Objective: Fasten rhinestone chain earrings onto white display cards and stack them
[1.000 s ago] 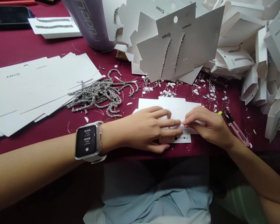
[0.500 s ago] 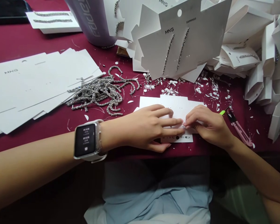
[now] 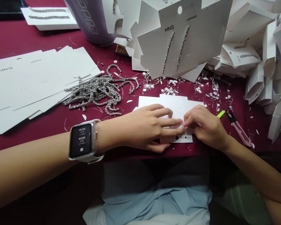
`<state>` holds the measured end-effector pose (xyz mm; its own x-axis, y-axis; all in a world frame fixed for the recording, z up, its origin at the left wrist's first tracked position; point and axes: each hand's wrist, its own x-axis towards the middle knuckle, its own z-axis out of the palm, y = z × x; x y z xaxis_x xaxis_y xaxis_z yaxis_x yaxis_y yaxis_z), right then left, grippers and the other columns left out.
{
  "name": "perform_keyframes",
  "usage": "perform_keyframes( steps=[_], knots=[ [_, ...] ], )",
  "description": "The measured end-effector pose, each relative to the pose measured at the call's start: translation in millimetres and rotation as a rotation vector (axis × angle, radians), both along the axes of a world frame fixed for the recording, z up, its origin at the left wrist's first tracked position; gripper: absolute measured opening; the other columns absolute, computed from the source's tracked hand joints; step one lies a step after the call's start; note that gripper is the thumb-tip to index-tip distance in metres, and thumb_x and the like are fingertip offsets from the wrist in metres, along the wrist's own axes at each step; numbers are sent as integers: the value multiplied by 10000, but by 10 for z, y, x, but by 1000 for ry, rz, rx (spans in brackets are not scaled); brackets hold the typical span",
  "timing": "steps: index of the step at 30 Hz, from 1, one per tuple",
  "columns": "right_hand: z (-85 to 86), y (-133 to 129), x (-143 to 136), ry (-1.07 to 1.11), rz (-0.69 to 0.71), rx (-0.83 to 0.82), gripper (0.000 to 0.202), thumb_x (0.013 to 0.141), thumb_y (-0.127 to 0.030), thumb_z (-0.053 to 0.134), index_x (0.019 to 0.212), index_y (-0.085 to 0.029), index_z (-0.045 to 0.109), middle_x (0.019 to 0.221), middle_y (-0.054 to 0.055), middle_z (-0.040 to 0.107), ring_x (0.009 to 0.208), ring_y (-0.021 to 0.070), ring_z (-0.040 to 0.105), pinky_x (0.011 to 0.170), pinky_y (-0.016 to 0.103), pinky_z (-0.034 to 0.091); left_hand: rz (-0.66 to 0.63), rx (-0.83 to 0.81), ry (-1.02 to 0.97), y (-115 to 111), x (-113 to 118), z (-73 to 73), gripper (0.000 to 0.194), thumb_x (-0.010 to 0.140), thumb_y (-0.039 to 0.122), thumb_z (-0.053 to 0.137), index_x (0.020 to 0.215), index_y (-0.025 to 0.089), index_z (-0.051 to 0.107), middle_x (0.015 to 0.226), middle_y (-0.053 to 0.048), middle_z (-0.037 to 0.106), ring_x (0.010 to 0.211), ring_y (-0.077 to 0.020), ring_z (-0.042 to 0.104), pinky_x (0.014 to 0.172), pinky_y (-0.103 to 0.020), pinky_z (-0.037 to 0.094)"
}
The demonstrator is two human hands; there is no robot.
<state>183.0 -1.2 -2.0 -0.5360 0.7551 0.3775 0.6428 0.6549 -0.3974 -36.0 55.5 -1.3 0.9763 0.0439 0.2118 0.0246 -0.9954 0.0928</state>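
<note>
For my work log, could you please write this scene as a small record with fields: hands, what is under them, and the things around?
Left hand: fingers spread over the white card
Right hand: fingertips drawn together at the card; anything pinched is too small to tell
Left wrist: smartwatch
Left of card: heap of beaded strands, beside flat cards
Beyond card: white scraps; standing card bearing two strands
Right of right hand: pink tool

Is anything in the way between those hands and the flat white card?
Nothing visible: the left hand lies over the flat white card and the right hand is at it too. The upright MNG earring card stands beyond, and the silver chains lie to the left.
</note>
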Motion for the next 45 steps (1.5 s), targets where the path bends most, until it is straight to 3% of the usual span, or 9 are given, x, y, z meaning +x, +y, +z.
perform_keyframes(
  steps=[7,13,24,27,33,45],
  knots=[
    [-9,-7,-20,-23,-9,52,206,761,13,454,718,-189,461,681,10,570,683,138,485,643,297,409,-3,-4,-2,1,2,2,435,878,381,374,1286,242,432,1288,16,514,1065,-234,477,910,-358,351],
    [5,-7,-27,-35,-20,28,210,765,-4,430,699,-201,459,665,5,568,679,138,486,635,293,411,-8,-13,-7,1,-7,0,438,876,374,375,1288,235,430,1287,5,517,1060,-237,483,902,-365,360],
    [-5,1,-53,-140,-9,126,179,803,-62,468,680,-189,442,670,34,580,673,151,484,625,316,417,-6,-5,-9,1,-1,1,421,877,377,377,1266,234,454,1244,-17,546,1063,-242,483,904,-365,354],
    [22,19,-25,-136,5,86,168,808,-66,471,697,-192,468,689,25,584,692,145,493,648,314,427,-13,-7,-10,5,-3,3,417,886,374,365,1269,233,450,1249,-13,539,1057,-243,478,904,-366,360],
    [108,75,120,-51,153,-35,137,799,-128,558,916,-201,558,834,42,616,804,137,564,733,289,485,-12,-24,27,9,-24,23,425,899,364,333,1303,255,408,1326,11,468,1079,-238,442,936,-366,357],
    [145,83,76,-80,153,-1,77,811,-128,527,849,-190,554,769,40,602,734,129,560,681,282,493,-10,-23,28,10,-24,16,424,890,366,355,1291,248,424,1318,7,478,1079,-239,439,949,-369,353]
  ],
)
